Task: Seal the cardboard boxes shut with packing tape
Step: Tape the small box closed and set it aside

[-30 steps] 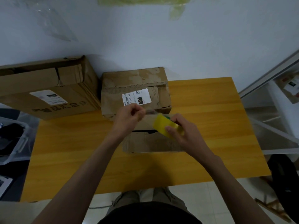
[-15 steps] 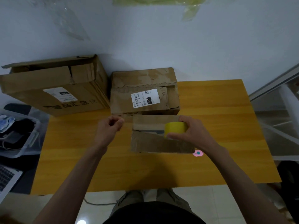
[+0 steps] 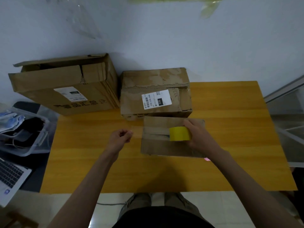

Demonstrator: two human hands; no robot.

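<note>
A small flat cardboard box (image 3: 164,145) lies in the middle of the wooden table (image 3: 230,137). My right hand (image 3: 197,137) grips a yellow roll of packing tape (image 3: 180,133) over the box's top seam. A clear strip of tape runs left from the roll across the box toward my left hand (image 3: 120,136), which pinches its end just left of the box. Behind it stands a worn box with a white label (image 3: 156,94), and a large box (image 3: 65,86) with loose top flaps stands at the back left.
A clear plastic bin (image 3: 24,132) with cables and cloth sits left of the table, with an open laptop (image 3: 11,176) below it. A small pink object (image 3: 207,159) peeks out at the flat box's near right corner. A glass partition (image 3: 287,129) stands to the right.
My left hand has pulled the tape end leftward, away from the roll and past the box's left edge. My right hand has lowered the roll onto the box's seam.
</note>
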